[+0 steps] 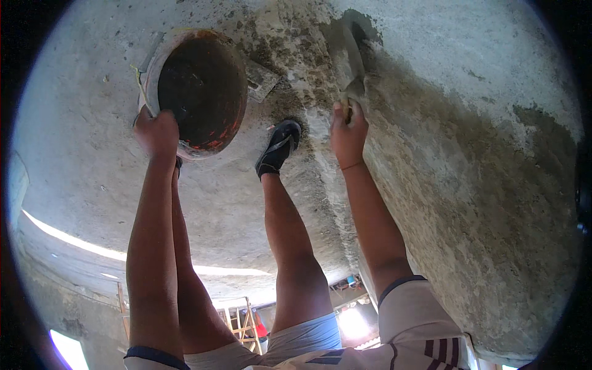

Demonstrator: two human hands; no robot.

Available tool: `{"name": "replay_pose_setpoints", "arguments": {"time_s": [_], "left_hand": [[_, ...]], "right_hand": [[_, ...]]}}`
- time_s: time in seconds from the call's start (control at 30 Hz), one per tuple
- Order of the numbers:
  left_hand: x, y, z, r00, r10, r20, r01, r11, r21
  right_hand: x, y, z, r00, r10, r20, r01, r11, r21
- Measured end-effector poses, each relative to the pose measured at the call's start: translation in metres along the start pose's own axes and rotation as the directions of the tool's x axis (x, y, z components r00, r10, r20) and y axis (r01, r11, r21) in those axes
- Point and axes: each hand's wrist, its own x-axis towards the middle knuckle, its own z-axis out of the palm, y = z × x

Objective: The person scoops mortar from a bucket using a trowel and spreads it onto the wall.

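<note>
Left hand: the left hand (158, 132) is closed like a fist around the pale handle (144, 95) of the bucket, at its near left side

Right hand: the right hand (349, 135) has its fingers narrow around the grip of a trowel (356, 87); a thin band (353, 165) goes around the wrist

Trowel: its blade points away from the person, along the foot of the wall (468, 185); whether the blade touches the wall, I cannot tell

Bucket: the round bucket (216, 145) is in front of the person, to the left of the trowel and well apart from it; its inside is dark, with reddish marks near the rim, and I cannot tell how full it is

Flat tool: a dusty flat tool (263, 81) lies just beside the bucket, on its right side

Wall: it is rough and of a damp brown-grey colour, with a paler part farther away; a dark wet patch (364, 24) is near the tip of the blade

Foot: the right foot wears a dark sandal (280, 145) and is on the pale grey floor (213, 197), between bucket and wall

Behind: a wooden frame (249, 324) stands near a red thing (261, 327), too small to tell
</note>
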Motion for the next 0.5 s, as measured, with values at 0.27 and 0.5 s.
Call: {"name": "replay_pose_setpoints", "arguments": {"time_s": [0.27,0.5], "left_hand": [[-0.004,0.009,-0.005,0.997,-0.081,0.011,0.081,0.996,-0.026],[-0.006,0.012,-0.003,0.999,-0.054,-0.002,0.053,0.997,-0.059]], "right_hand": [[-0.024,-0.025,0.016,0.979,0.186,-0.082,-0.161,0.956,0.247],[-0.001,-0.006,0.011,0.985,0.14,-0.102,-0.117,0.972,0.202]]}}
